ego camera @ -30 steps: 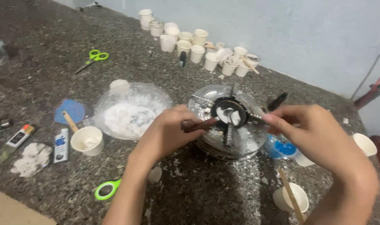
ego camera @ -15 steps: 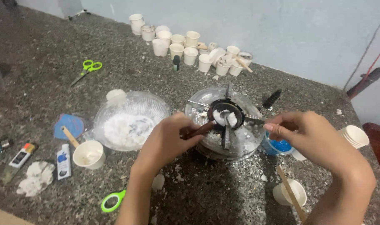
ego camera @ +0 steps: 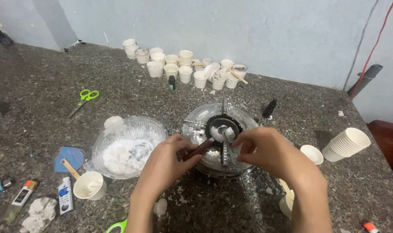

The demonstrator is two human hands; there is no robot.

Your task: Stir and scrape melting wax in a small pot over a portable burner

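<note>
Left hand (ego camera: 168, 162) is pinching the brown handle (ego camera: 200, 148) of a small black pan (ego camera: 222, 128) sitting mid-frame on a little stove (ego camera: 219, 140), probably steadying it so the white chunks inside aren't tipping out. Right hand (ego camera: 265, 149) is curling its fingers by the pan's right edge; I can't tell if it's gripping anything. A clear bowl (ego camera: 129, 146) of white stuff is sitting left of the stove, paper cups (ego camera: 346, 143) are lying stacked at right, and green scissors (ego camera: 84, 99) are lying upper left, nothing crowding the hands.
</note>
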